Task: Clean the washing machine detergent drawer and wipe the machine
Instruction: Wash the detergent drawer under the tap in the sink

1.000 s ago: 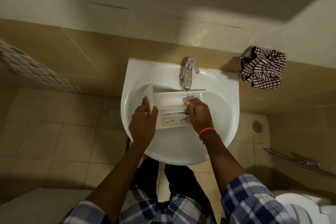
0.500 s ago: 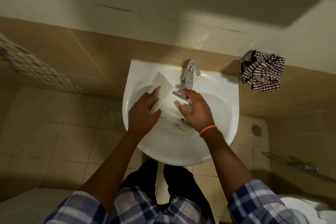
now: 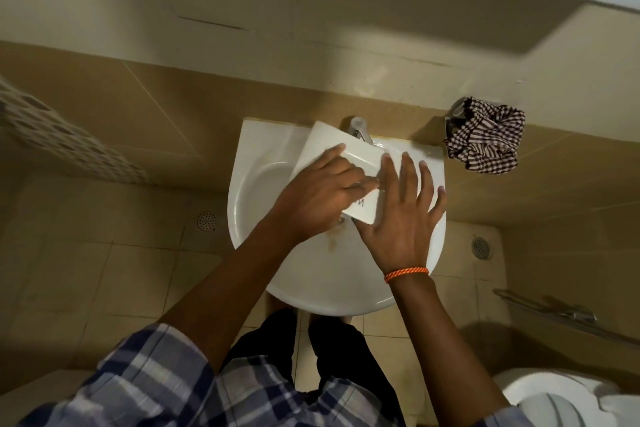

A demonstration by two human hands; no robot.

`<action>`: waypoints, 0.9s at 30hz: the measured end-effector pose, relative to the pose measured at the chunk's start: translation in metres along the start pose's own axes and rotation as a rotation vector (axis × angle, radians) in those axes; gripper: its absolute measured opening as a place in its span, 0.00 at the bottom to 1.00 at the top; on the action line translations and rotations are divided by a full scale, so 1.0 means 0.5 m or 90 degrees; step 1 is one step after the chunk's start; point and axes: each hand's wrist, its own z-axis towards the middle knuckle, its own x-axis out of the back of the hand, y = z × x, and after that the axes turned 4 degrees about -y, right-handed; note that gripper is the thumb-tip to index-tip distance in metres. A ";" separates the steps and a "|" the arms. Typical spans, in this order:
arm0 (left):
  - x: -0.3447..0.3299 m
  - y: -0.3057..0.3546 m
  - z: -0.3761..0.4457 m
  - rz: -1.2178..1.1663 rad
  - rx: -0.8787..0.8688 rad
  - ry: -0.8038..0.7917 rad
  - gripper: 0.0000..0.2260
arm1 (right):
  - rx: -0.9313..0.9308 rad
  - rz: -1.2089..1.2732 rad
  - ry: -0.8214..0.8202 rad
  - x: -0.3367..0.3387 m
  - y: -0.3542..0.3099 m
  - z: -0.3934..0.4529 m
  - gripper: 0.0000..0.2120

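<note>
The white detergent drawer [image 3: 360, 158] is turned over above the white sink [image 3: 249, 163], its flat side up and one end close to the tap [image 3: 358, 126]. My left hand [image 3: 320, 192] grips the drawer across its middle, fingers curled round its edge. My right hand [image 3: 403, 218] lies flat beside the drawer's right edge with its fingers straight and spread, holding nothing. Part of the drawer is hidden under both hands. The washing machine is out of view.
A checked cloth [image 3: 485, 137] hangs on a wall fitting to the right of the sink. Floor drains [image 3: 206, 221] sit on both sides of the basin. A toilet [image 3: 554, 399] and a metal rail [image 3: 554, 312] are at the lower right.
The drawer has been turned over from compartments-up to flat side up and swung toward the tap. My right hand came off the compartments and now lies spread at the drawer's right.
</note>
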 end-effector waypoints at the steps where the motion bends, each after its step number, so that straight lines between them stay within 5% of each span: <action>1: 0.000 0.010 0.009 0.035 -0.028 0.004 0.26 | -0.015 0.026 -0.005 -0.004 0.002 -0.006 0.49; 4: 0.004 0.040 0.031 0.036 -0.045 0.049 0.18 | -0.065 0.114 -0.014 -0.031 0.014 -0.020 0.45; 7: 0.007 0.053 0.039 -0.004 0.062 0.091 0.25 | -0.191 0.258 0.004 -0.069 0.034 -0.044 0.42; 13: -0.052 0.064 -0.059 -0.266 0.562 0.314 0.24 | -0.305 0.437 0.000 -0.098 0.055 -0.093 0.35; 17: -0.142 0.066 -0.129 -0.366 0.809 0.243 0.18 | -0.440 0.497 -0.036 -0.108 0.043 -0.127 0.42; 22: -0.197 0.065 -0.154 -0.579 0.955 0.056 0.18 | -0.515 0.517 -0.077 -0.125 0.032 -0.133 0.43; 27: -0.194 0.032 -0.136 -0.884 1.096 0.125 0.20 | -0.591 0.641 -0.172 -0.127 0.050 -0.057 0.30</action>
